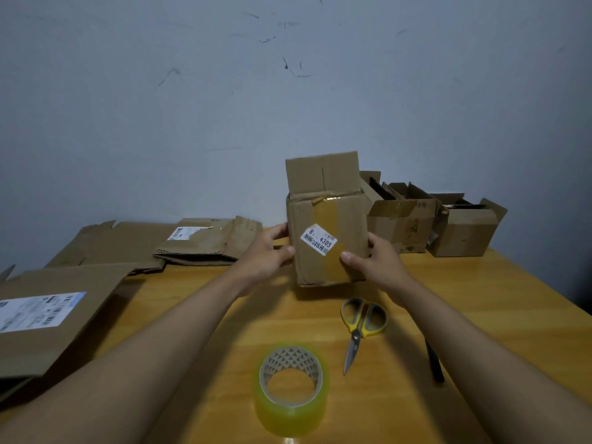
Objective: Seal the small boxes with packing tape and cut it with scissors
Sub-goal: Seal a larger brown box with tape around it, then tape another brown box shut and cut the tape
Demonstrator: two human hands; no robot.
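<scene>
Boxes are the job here, and the order runs from the wooden worktop (480,302) down. Flattened cardboard (57,315) lies along its left side, and a row of open small boxes (461,232) stands at the back right against the wall. One box (330,248) is held upright near the middle, seemingly just above the worktop, with a rear flap standing up, old tape down its front and a white label (318,240) on that face. The left hand (269,251) grips its left side and the right hand (378,261) its right, fingers curled round the edges and thumbs on the front. The tape roll (291,389) stands nearest the camera, untouched, and the yellow-handled scissors (358,328) lie closed just right of it, both well apart from the box. I judge this the positioning step: the box is not yet sealed. Next it needs setting down and the flaps folded shut, then one hand freed to take the tape.
</scene>
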